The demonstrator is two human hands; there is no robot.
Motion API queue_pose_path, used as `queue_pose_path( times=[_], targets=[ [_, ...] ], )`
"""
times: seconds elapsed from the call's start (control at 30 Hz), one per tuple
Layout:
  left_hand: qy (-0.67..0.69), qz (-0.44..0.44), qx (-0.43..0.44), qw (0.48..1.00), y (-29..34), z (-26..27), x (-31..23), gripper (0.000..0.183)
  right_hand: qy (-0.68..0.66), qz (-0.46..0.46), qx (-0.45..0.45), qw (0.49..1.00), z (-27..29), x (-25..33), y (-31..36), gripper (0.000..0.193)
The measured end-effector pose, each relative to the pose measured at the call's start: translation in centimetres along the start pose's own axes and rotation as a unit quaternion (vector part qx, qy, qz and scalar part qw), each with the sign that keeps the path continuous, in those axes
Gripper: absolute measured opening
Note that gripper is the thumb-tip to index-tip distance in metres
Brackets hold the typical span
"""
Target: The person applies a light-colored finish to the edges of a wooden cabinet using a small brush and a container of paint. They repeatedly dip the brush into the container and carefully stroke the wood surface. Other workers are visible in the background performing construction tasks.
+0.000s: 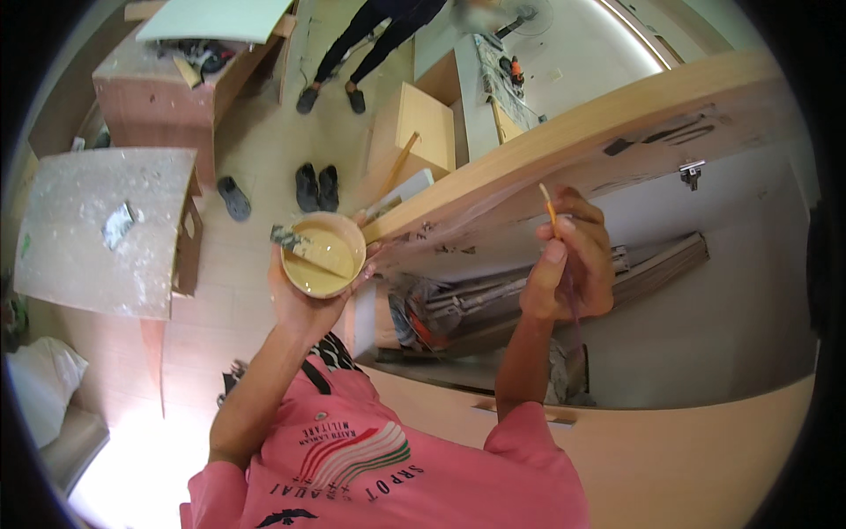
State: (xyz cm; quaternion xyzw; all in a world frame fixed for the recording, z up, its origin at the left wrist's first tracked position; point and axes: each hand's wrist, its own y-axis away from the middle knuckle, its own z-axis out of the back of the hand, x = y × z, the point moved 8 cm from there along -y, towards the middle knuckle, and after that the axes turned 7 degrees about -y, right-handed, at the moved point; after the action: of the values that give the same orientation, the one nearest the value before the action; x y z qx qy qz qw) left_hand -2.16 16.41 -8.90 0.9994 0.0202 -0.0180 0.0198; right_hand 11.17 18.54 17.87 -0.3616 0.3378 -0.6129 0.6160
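- L hand point(304, 304): fingers wrapped under and round a small round bowl point(322, 256), clamped on it. Bowl holds thick, smooth beige-yellow paste; rim smeared.
- Flat scraper point(301, 249) lies in the bowl, blade sunk in the paste, paste-crusted end sticking out over the bowl's left rim.
- R hand point(571, 269): fingers closed tight on a thin stick-like tool w/ orange shaft point(550, 209), pale tip pointing up. Working end hidden behind the hand; can't tell its kind.
- Long wooden board point(564, 145), pale wood, smooth face, dark smudges along its lower edge; runs from bowl's right rim up toward the upper right. Bowl just beside its lower end; R hand just below its lower edge.
- White panel point(740, 291) below the board; small metal hinge point(692, 172) near the board's right end.
- Grey strips and an orange-black tool point(419, 322) lie in the recess between the two forearms.
- Left: splattered white-grey worktop point(97, 238), rough, a crumpled scrap point(119, 225) on it, near its upper right corner.
- Floor: pale tile, open between worktop and board; dark shoes point(317, 187), one separate slipper point(234, 197).
- Another person's legs point(370, 44) at top, well apart.
- Pink shirt point(388, 458), printed emblem in red/green stripes at chest.
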Motion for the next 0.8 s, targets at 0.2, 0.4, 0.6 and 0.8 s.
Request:
queue_pose_path(
  times=[0.2,0.4,0.6,0.8],
  targets=[
    [-0.002,-0.008,-0.009,1.0,-0.8,1.4,0.6,0.075,-0.003,0.005,0.046,0.999,-1.6,-0.7,0.2,0.018],
    [0.017,-0.025,-0.099,0.995,-0.6,2.3,0.4,0.073,0.023,0.039,0.075,0.996,-2.4,-0.6,0.4,0.016],
    [0.023,-0.034,-0.114,0.993,-0.4,1.9,0.2,0.071,0.034,0.064,0.077,0.994,-2.8,-0.7,0.8,0.015],
    [0.027,-0.047,-0.119,0.991,-0.6,2.7,0.4,0.072,0.048,0.081,0.077,0.993,-3.2,-0.4,1.0,0.016]
  ],
)
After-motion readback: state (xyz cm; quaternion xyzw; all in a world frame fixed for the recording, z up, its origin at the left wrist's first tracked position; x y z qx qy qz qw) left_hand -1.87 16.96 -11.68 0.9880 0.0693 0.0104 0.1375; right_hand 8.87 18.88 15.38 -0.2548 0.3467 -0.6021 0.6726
